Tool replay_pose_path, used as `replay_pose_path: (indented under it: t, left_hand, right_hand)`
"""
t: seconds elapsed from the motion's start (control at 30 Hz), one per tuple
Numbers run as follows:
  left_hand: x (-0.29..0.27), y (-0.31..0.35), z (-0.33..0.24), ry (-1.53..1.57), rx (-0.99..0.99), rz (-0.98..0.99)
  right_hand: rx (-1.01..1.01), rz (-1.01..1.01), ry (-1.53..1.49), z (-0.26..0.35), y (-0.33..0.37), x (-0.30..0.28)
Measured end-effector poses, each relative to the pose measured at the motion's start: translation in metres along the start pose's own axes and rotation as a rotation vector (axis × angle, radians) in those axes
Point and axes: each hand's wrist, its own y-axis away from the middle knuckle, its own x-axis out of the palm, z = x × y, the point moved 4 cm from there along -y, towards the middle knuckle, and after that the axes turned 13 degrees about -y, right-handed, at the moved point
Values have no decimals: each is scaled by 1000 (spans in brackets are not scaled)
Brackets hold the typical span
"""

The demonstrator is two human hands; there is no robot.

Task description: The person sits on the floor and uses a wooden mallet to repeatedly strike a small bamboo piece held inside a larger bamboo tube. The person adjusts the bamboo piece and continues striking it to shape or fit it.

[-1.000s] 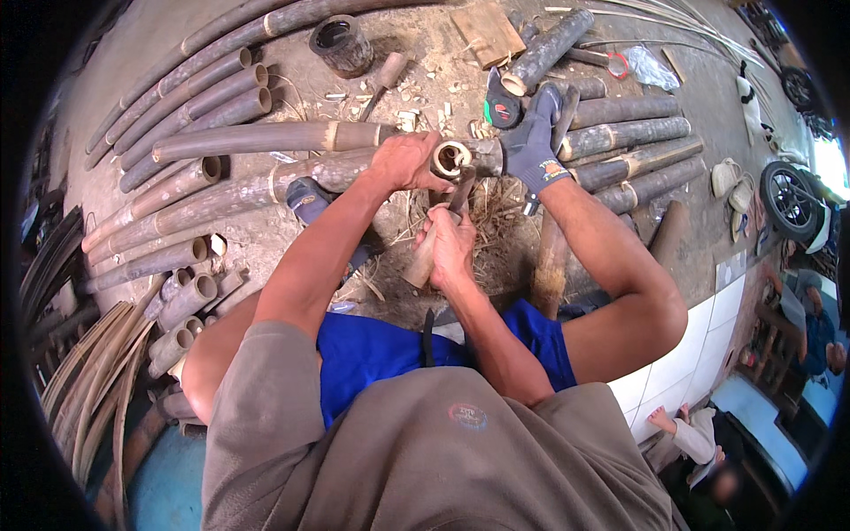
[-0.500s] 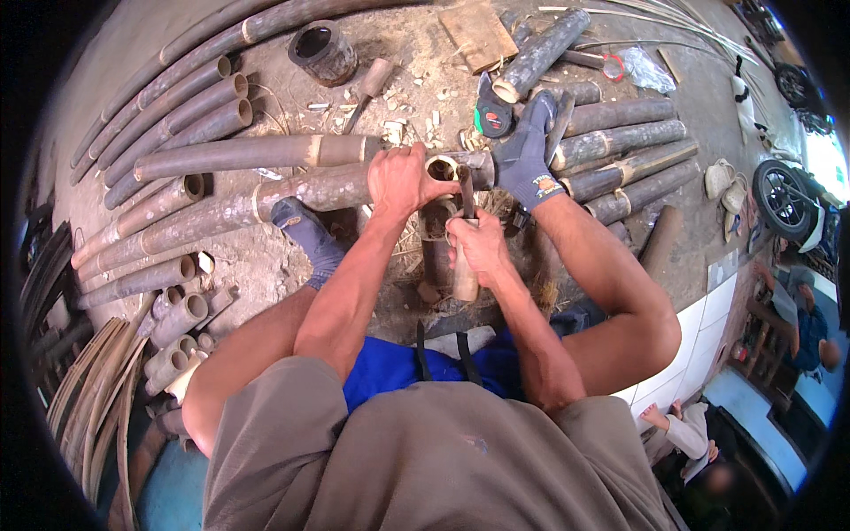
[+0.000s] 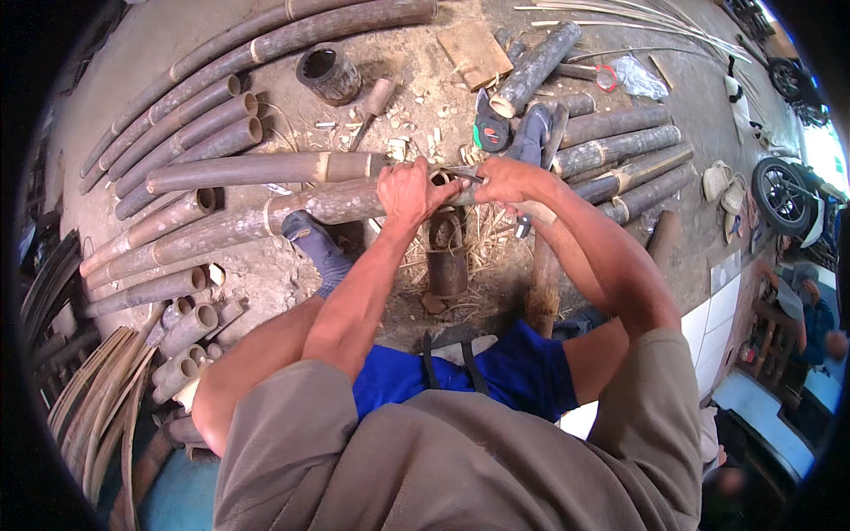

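A long mottled bamboo pole lies across the ground in front of me, with a cut opening in its top near the right end. My left hand is closed around the pole just left of that opening, its thumb stretched toward the blade. In my right hand is a knife, its dark blade pointing left over the opening. Most of its handle is hidden by the hand. My socked left foot is against the pole; my right foot is by its right end.
Bamboo poles lie at the left, shorter lengths at the right. Below the work stands a bamboo piece among shavings. Farther off are a bamboo cup, a wooden-handled tool, a tape measure and a board.
My right hand has moved up and right, and the knife has turned from upright to nearly level, blade leftward. My left hand stays on the pole.
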Motion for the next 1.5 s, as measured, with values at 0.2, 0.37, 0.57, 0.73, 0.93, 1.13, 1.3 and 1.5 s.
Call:
replay_pose_path:
  t: [0.2,0.37,0.57,0.73,0.93,1.13,1.3,1.5]
  left_hand:
    - [-6,0,38,-73,306,123]
    - [-3,8,27,-201,252,142]
    - [29,8,46,-79,270,-46]
    - [35,10,54,-70,306,-121]
    - [-2,11,45,-32,477,4]
    - [29,9,60,50,394,-70]
    - [26,3,64,15,266,77]
    - [-2,12,49,31,435,29]
  right_hand:
    - [-223,-307,-100,-41,8,72]
    - [-162,-388,-156,-23,32,112]
    - [-40,-300,-1273,16,4,156]
    - [-180,-267,-2202,61,-52,157]
    - [-56,-375,-934,3,7,160]
    - [3,-382,-1693,56,-3,164]
    - [-149,-124,-2006,56,-35,154]
    - [-103,-407,-391,-5,2,141]
